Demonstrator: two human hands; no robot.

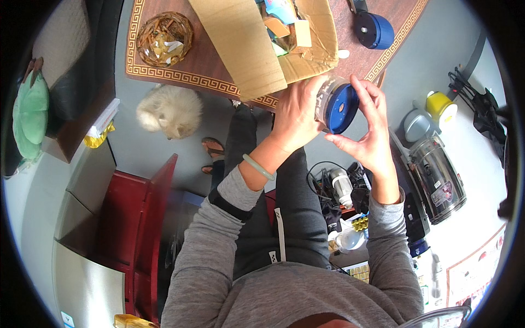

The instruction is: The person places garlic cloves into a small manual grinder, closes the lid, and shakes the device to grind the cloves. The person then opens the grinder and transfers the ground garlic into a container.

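A clear jar [322,98] with a blue screw lid [342,109] is held up in front of me, tilted so the lid faces right. My left hand [297,112] is wrapped round the jar's body and hides much of it. Thumb and fingertips of my right hand [371,127] span the lid, touching its rim at top and bottom. Pale contents show through the jar wall but are too small to tell. Just beyond my left hand stands an open cardboard box [242,45], with small cartons [302,33] and a blue packet [281,10] inside.
The dark red table [221,80] has a gold key-pattern border. On it are a brown woven bowl [165,39] and a blue-and-black round object [374,30]. A pale fluffy dog [170,110] lies on the floor. A steel water boiler [437,178] stands at right, a red cabinet door [154,229] at left.
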